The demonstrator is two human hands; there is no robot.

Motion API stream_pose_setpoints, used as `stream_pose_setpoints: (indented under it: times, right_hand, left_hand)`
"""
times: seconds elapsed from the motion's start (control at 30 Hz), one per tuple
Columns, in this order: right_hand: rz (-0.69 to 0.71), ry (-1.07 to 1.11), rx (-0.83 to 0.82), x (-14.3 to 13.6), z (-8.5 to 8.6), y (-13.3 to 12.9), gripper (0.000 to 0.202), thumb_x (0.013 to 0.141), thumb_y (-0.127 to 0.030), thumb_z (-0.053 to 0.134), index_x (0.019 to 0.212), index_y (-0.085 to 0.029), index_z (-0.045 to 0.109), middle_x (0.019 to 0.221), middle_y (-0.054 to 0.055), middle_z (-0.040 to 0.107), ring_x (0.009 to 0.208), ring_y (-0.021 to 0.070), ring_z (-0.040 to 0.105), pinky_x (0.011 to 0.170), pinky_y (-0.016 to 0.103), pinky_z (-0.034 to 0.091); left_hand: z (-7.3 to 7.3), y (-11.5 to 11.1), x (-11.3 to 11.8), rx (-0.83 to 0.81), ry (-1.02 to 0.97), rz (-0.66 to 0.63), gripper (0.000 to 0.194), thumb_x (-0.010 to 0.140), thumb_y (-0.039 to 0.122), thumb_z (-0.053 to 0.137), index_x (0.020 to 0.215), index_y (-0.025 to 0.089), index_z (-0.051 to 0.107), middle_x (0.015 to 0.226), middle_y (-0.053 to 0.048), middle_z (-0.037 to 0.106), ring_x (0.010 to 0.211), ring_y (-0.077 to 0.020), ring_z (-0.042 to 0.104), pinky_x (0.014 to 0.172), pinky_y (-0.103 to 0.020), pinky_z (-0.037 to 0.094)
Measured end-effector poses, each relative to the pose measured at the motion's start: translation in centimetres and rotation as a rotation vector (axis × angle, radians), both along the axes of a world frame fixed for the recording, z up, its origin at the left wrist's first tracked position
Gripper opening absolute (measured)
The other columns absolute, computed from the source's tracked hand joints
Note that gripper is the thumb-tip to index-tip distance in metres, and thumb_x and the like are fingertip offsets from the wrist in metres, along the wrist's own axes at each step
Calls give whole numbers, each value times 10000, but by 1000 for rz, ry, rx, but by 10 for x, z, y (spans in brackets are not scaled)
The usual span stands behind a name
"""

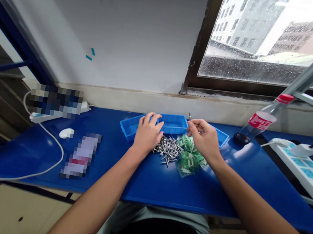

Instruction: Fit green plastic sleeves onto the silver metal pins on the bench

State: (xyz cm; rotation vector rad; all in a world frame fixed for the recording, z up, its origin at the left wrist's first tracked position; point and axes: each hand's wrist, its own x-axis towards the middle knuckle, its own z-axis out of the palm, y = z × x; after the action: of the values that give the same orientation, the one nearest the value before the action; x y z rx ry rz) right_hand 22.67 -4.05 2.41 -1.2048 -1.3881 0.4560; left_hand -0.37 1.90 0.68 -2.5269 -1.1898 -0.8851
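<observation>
Three blue trays stand along the back of the blue table: a left one, a middle one and a right one. A pile of silvery metal pins lies in front of the middle tray, beside green-and-clear plastic packets. My left hand is over the left end of the middle tray, fingers curved and apart, with nothing visible in them. At the middle tray's right end, my right hand pinches a small metal pin that points upward.
A cola bottle leans at the back right, near a white power strip. On the left are a pixelated packet, a round white object, a white cable and another power strip. A window is behind.
</observation>
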Motion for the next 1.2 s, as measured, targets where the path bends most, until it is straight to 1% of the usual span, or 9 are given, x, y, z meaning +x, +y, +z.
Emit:
stream_pose_setpoints:
  times: [0.27,0.37,0.57,0.7,0.8,0.87,0.97,1.07,1.2]
  right_hand:
    - [-42,12,34,2,-1,-3,331,976,-516,689,962,-186,722,769,49,722,663,185,684,631,326,558]
    - [-64,-77,21,3,-4,0,321,987,-503,669,930,-192,723,764,53,736,664,190,690,624,321,539]
    - [-162,-534,-65,7,-13,10,439,1007,-478,632,651,-222,612,585,22,673,541,186,625,571,333,414]
    - [-108,-679,-13,10,-15,8,315,1036,-413,598,808,-220,697,703,32,731,610,199,655,605,336,444]
    - [8,-806,51,12,-14,4,199,1028,-340,616,971,-213,758,884,77,784,843,258,702,722,366,522]
    - [115,-883,82,12,-13,2,181,1016,-324,647,1053,-206,779,988,104,797,1003,302,681,833,410,559]
    - [211,-934,81,10,-12,0,191,1003,-331,680,1057,-192,799,995,117,801,1053,328,647,918,461,572]
    - [183,-912,71,12,-14,0,181,1004,-307,674,1062,-192,800,1038,115,798,1042,324,640,927,471,576]
    - [111,-908,54,19,-21,0,185,985,-284,680,1119,-214,786,1120,118,782,1042,338,641,924,503,570]
  left_hand:
    - [-4,5,-1,-15,15,-2,105,864,101,756,856,202,785,1419,-102,667,1416,-395,477,1107,-616,419]
    - [-5,4,0,-18,17,6,96,869,112,755,871,202,788,1420,-106,669,1406,-389,493,1117,-612,416]
    - [-6,7,2,-63,11,23,212,937,118,692,1099,214,791,1404,-95,695,1293,-313,620,1126,-538,447]
    - [-9,10,0,-81,3,23,329,959,102,656,1252,214,755,1444,-100,682,1304,-316,633,1115,-525,481]
    - [-10,10,-1,-64,-37,-7,383,964,109,653,1331,201,714,1471,-121,661,1327,-316,628,1167,-538,466]
    - [-11,7,-1,-46,-92,-59,364,977,136,650,1332,197,704,1480,-128,647,1366,-310,602,1201,-543,450]
    - [-10,-1,2,-39,-241,-151,256,1002,176,636,1241,204,725,1400,-109,679,1410,-294,556,1202,-529,467]
    - [-8,-10,4,-66,-356,-224,175,1015,193,625,1149,208,737,1259,-93,724,1357,-283,577,1183,-523,486]
    - [-4,-18,2,-123,-342,-291,178,1027,188,594,1130,204,738,1178,-93,735,1229,-263,632,1127,-492,515]
